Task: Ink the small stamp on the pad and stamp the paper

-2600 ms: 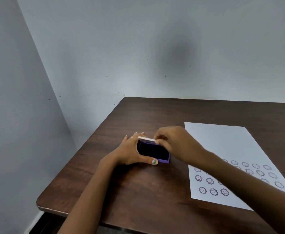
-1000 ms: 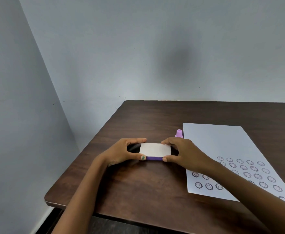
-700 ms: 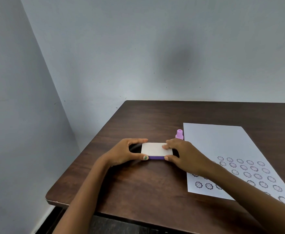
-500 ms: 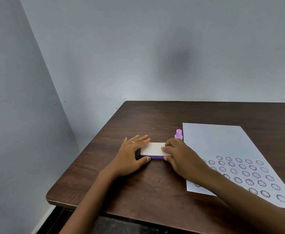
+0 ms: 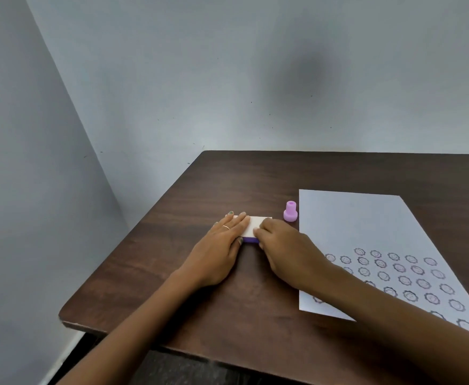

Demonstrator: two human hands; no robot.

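Both hands lie on the ink pad (image 5: 255, 228), a flat purple case with its white lid shut, sitting on the dark wooden surface (image 5: 227, 184) near its left side. The left hand (image 5: 222, 245) rests flat over the case's left end, fingers (image 5: 239, 220) stretched out and loosely together, pressing down, not gripping. The right hand (image 5: 280, 245) covers the right end with its fingers curled at the lid's edge; whether they pinch the lid or only push on it cannot be told from here.

The small stamp (image 5: 290, 212), pale purple, stands upright and untouched just beyond the right hand, close beside the left edge of the paper (image 5: 352, 218). The paper's near half carries rows of round stamped marks (image 5: 380, 263); its far half is blank.

The risks, as I judge them: with the lid closed, no inking can happen, so any further stamping needs the case opened. The right forearm lies across the printed rows, and if that ink is wet a slide of the arm could smear it or drag the sheet. A careless reach past the case could also tip the stamp, which stands on a narrow base.
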